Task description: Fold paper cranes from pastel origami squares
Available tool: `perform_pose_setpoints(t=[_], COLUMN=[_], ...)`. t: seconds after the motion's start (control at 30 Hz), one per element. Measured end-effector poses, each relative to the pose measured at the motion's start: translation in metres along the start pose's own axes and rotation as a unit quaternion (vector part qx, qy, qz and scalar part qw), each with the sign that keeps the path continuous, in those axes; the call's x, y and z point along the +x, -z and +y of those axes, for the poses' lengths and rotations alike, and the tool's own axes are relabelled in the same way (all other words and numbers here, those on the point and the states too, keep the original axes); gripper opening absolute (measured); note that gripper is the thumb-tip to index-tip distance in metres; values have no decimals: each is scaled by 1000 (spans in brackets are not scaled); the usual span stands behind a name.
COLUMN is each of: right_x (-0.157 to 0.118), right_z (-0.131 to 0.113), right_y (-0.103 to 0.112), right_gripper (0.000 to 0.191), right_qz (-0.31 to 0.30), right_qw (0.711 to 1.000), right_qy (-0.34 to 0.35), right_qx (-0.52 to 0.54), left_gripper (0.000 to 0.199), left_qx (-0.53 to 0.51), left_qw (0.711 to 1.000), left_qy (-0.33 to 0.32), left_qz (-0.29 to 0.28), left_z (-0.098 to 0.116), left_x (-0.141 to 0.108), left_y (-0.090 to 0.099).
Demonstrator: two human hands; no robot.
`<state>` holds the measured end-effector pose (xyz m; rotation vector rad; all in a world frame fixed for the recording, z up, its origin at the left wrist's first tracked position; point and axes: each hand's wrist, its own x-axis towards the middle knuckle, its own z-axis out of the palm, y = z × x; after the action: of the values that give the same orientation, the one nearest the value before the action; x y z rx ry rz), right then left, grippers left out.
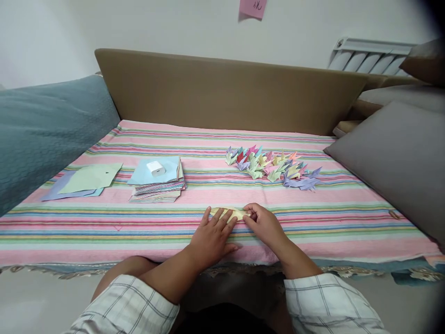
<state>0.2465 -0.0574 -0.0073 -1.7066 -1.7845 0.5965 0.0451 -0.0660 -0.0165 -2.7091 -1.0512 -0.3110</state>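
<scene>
A narrow folded piece of yellow paper (pixel 239 214) lies on the striped cloth near its front edge. My left hand (pixel 217 234) rests flat on the paper with its fingers spread, covering part of it. At the paper's right end, my right hand (pixel 262 222) pinches the tip between thumb and fingers. Beyond my hands, to the right, several folded paper cranes (pixel 255 167) in many colours stand in a cluster.
A stack of coloured paper (pixel 158 190) with a white charger (pixel 155 169) on top sits left of my hands. Loose sheets (pixel 92 178) lie farther left. Grey cushions (pixel 399 157) border the right side, a teal cushion (pixel 52 134) the left. A small brown object (pixel 394 214) lies at right.
</scene>
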Motion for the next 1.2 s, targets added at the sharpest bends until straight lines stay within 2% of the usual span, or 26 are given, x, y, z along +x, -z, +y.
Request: perform_pose_setpoints(t=[0.3,0.47,0.67,1.2], right_x=[2,2,5,6], right_z=[3,0,-5,2], right_y=[0,-3,-8,-9], right_gripper=[24,27,26,28], right_qz=[-12,3,4,-1], right_qw=[1000,1000,1000,1000], right_qy=[-12,-7,2,-19], right_qx=[12,22,-17,9], left_gripper=[67,68,69,73], left_qx=[-3,-3,5,21], left_qw=[1000,1000,1000,999], left_qy=[9,8,9,44], left_qz=[-3,3,5,-14], left_z=[1,1,1,1], left_x=[-1,-1,-1,-21], left_y=[-1,-2,-3,0])
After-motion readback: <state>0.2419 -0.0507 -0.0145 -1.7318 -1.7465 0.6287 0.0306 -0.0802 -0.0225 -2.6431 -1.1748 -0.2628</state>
